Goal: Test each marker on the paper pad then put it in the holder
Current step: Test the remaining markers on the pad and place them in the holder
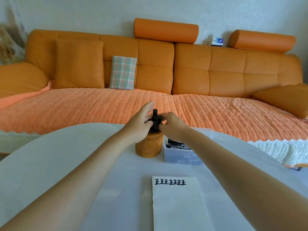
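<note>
Pinching a black marker (155,113) upright, long axis vertical, directly above the wooden holder (149,146) with curled right hand (171,122) fingers; steadying alongside with left hand (140,121), fingers straight.

The holder (149,145) looks like carved wood with a soft shine; the markers (155,117) are matt black plastic, the paper pad (176,205) matt white, the box (180,156) cloudy plastic, the table (50,155) smooth

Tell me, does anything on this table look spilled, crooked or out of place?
Nothing spilled or damaged. Only one black marker stands taller than the rest in the round wooden holder, where the left hand and right hand meet. The white paper pad lies flat, its marks in a neat row.
</note>
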The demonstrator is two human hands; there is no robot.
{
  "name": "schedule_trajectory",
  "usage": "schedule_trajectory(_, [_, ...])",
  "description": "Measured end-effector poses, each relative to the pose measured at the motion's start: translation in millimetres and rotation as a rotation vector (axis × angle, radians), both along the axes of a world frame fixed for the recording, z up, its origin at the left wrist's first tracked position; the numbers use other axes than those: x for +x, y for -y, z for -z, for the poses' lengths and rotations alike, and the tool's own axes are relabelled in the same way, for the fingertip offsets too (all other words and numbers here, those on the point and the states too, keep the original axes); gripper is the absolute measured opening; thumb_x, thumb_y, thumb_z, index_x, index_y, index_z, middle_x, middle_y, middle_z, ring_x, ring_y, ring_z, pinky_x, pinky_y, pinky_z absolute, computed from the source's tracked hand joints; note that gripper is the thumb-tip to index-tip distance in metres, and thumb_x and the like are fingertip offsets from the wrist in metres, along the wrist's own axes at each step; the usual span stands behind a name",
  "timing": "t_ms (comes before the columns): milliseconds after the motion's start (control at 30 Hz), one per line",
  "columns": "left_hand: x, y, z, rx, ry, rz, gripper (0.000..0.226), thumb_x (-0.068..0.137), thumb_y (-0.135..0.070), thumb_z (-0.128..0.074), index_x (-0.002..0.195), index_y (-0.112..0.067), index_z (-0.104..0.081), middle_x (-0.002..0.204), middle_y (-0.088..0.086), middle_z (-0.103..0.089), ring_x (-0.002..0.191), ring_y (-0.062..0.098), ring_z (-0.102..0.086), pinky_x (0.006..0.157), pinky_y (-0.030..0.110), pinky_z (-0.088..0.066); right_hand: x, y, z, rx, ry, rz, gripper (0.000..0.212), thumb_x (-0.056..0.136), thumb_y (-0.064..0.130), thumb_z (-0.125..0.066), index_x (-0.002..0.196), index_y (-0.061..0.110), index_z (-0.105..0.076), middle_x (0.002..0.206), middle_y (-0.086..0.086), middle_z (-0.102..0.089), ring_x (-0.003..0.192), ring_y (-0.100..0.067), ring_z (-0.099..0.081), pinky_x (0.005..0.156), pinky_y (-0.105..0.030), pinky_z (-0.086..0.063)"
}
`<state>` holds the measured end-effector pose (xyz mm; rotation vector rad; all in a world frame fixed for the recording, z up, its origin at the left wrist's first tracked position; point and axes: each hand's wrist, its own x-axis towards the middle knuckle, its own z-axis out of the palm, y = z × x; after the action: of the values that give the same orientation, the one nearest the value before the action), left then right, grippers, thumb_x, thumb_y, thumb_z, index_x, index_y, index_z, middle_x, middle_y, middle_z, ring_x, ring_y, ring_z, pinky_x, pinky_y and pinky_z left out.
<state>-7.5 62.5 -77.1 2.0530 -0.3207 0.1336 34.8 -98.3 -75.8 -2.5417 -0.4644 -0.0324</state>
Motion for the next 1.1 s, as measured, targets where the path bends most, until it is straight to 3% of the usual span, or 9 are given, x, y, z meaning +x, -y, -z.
schedule_trajectory(100, [3.4, 3.3, -2.4, 0.070, -0.004, 0.050, 0.078, 0.098, 0.006, -0.040, 0.154, -0.039, -0.011, 0.162, -0.009, -0.019, 0.146, 0.008, -0.025, 0.114, 0.024, -0.025, -4.7, 3.0, 1.0, 0.093, 0.074, -0.023, 0.058, 0.092, 0.015, -0.051, 0.148, 0.024, -0.039, 0.130, -0.003, -0.055, 0.104, -0.020, -0.057, 0.072, -0.022, -0.042])
schedule_trajectory(200, [4.5, -0.8, 2.1, 0.163, -0.011, 0.002, 0.071, 0.101, -0.006, -0.045, 0.154, -0.039, -0.011, 0.162, -0.008, -0.019, 0.148, 0.012, -0.020, 0.119, 0.034, -0.023, -14.8, 3.8, 1.0, 0.133, 0.104, -0.089, 0.073, 0.092, 0.010, -0.049, 0.156, 0.030, -0.021, 0.140, -0.003, -0.051, 0.123, -0.022, -0.051, 0.095, -0.036, -0.047])
schedule_trajectory(300, [-0.1, -8.1, 6.9, 0.056, -0.057, -0.042, 0.067, 0.101, -0.008, -0.041, 0.155, -0.036, -0.012, 0.163, -0.006, -0.017, 0.149, 0.013, -0.016, 0.121, 0.039, -0.021, -22.8, -0.2, 1.0, 0.040, 0.070, -0.203, 0.072, 0.095, 0.011, -0.043, 0.158, 0.033, -0.015, 0.144, -0.002, -0.052, 0.118, -0.020, -0.053, 0.091, -0.032, -0.043])
schedule_trajectory(433, [-14.8, -11.4, 8.8, 0.105, -0.026, -0.046, 0.061, 0.103, -0.021, -0.042, 0.155, -0.032, -0.014, 0.162, -0.010, -0.015, 0.147, 0.009, -0.016, 0.116, 0.030, -0.020, -21.5, -9.6, 3.2, -0.104, 0.124, -0.235, 0.069, 0.103, 0.024, -0.038, 0.159, 0.027, 0.002, 0.156, -0.002, -0.038, 0.139, -0.022, -0.038, 0.113, -0.040, -0.030])
schedule_trajectory(533, [-20.5, -10.5, 7.9, 0.181, 0.018, -0.017, 0.061, 0.101, -0.029, -0.049, 0.154, -0.028, -0.020, 0.155, -0.010, -0.027, 0.141, 0.007, -0.026, 0.107, 0.023, -0.027, -22.3, -12.4, 3.2, -0.046, 0.009, -0.240, 0.082, 0.102, 0.026, -0.046, 0.156, 0.033, 0.016, 0.154, -0.005, -0.041, 0.129, -0.025, -0.049, 0.105, -0.038, -0.041])
schedule_trajectory(600, [-19.7, -12.4, 4.9, 0.285, 0.040, -0.064, 0.062, 0.100, -0.031, -0.051, 0.154, -0.028, -0.020, 0.159, -0.008, -0.023, 0.146, 0.013, -0.020, 0.114, 0.031, -0.024, -24.5, -6.4, -1.7, 0.000, -0.040, -0.224, 0.087, 0.099, 0.027, -0.054, 0.157, 0.035, 0.012, 0.142, -0.007, -0.052, 0.112, -0.021, -0.058, 0.088, -0.031, -0.047])
schedule_trajectory(700, [-20.3, -11.4, -5.2, 0.405, 0.180, -0.172, 0.058, 0.099, -0.032, -0.050, 0.152, -0.028, -0.028, 0.159, -0.007, -0.024, 0.147, 0.015, -0.016, 0.120, 0.041, -0.018, -27.4, 15.6, -10.6, -0.035, 0.006, -0.198, 0.089, 0.093, 0.027, -0.064, 0.158, 0.035, -0.004, 0.156, -0.002, -0.039, 0.131, -0.023, -0.051, 0.101, -0.035, -0.044])
schedule_trajectory(900, [-30.5, 24.2, -17.6, 0.420, 0.638, -0.183, 0.026, 0.091, -0.016, -0.056, 0.115, -0.019, -0.065, 0.115, -0.004, -0.057, 0.114, 0.017, -0.047, 0.100, 0.034, -0.039, -23.6, 76.5, -11.2, -0.113, -0.017, 0.026, 0.038, 0.096, 0.009, -0.046, 0.119, 0.030, -0.066, 0.124, 0.007, -0.066, 0.106, -0.014, -0.064, 0.085, -0.029, -0.055])
schedule_trajectory(1100, [-44.4, 66.3, 22.8, 0.427, 0.398, 0.040, 0.027, 0.094, -0.016, -0.053, 0.119, -0.022, -0.064, 0.121, -0.010, -0.057, 0.118, 0.008, -0.046, 0.097, 0.030, -0.042, -19.0, 96.9, 5.6, -0.358, -0.174, 0.009, 0.039, 0.099, 0.010, -0.043, 0.120, 0.028, -0.070, 0.126, 0.005, -0.066, 0.092, -0.017, -0.064, 0.071, -0.025, -0.054])
